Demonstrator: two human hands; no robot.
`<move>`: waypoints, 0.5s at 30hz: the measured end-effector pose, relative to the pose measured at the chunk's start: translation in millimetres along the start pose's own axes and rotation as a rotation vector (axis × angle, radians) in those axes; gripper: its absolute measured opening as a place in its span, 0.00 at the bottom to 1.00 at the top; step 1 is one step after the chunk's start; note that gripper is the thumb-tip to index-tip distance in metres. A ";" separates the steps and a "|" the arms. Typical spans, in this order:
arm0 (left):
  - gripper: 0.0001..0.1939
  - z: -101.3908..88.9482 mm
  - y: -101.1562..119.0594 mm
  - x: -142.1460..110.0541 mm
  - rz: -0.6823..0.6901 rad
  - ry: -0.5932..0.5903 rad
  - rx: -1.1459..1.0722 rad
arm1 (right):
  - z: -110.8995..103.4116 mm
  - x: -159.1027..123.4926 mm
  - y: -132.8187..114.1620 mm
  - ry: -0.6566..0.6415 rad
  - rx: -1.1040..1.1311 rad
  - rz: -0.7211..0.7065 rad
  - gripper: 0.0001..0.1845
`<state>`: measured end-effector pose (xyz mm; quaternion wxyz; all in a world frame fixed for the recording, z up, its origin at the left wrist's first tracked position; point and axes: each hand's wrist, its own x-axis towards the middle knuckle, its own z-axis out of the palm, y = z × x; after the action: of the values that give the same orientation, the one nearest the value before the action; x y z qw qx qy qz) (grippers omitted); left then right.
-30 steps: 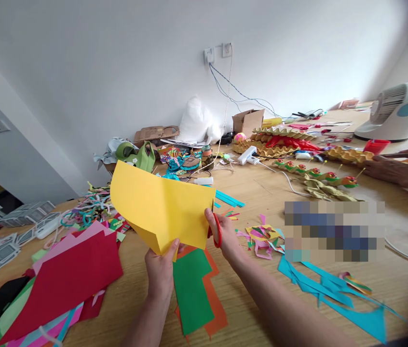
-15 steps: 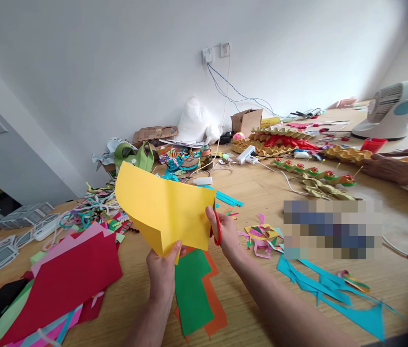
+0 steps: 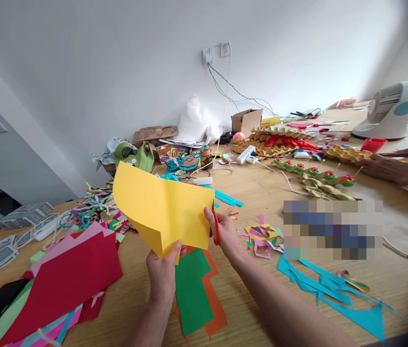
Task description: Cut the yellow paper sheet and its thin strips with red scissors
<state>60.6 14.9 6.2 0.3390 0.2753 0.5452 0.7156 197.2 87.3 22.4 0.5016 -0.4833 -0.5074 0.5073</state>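
A large sheet of yellow paper (image 3: 164,207), creased down its middle and curling at the left, is held up over the table. My left hand (image 3: 164,270) pinches its lower edge, thumb in front. My right hand (image 3: 224,231) is closed around red-handled scissors (image 3: 217,229) at the sheet's right edge, thumb against the paper. The blades are mostly hidden, so I cannot tell how far they are apart. Below lie a cut green sheet (image 3: 192,294) and an orange sheet (image 3: 215,306) with stepped edges, the green on top.
At left is a stack of coloured paper with a dark red sheet (image 3: 77,270) on top. Blue paper scraps (image 3: 319,284) lie at right. Another person's hand (image 3: 388,168) is at the far right, near a white fan (image 3: 388,111). A power strip (image 3: 246,155) sits farther back.
The yellow paper has shifted very slightly left, and my right hand with the scissors has moved a little left with it. My left hand keeps its grip.
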 end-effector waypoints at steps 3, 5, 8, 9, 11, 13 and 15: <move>0.17 2.0 2.3 -2.0 -0.009 -0.003 0.020 | -0.7 0.5 1.1 0.000 0.012 -0.003 0.29; 0.17 3.7 3.6 -3.1 -0.011 -0.001 0.025 | -1.1 1.0 2.4 0.007 0.021 -0.003 0.29; 0.16 4.9 4.7 -4.3 -0.015 0.000 0.028 | -1.9 2.2 5.3 0.026 0.029 -0.011 0.30; 0.16 4.8 4.7 -4.6 -0.014 -0.002 0.029 | -2.3 2.7 6.2 0.032 0.032 -0.017 0.30; 0.16 4.1 4.4 -4.8 -0.011 -0.009 0.029 | -3.2 3.6 7.5 0.045 0.034 -0.027 0.31; 0.16 3.3 3.7 -4.8 -0.009 -0.015 0.024 | -4.1 4.0 7.7 0.059 0.027 -0.027 0.32; 0.16 2.9 2.9 -4.8 -0.011 -0.021 0.023 | -4.6 3.6 6.7 0.062 0.028 -0.026 0.32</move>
<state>65.2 12.4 9.7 0.3454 0.2837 0.5514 0.7044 201.6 91.1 15.7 0.5305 -0.4852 -0.4907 0.4923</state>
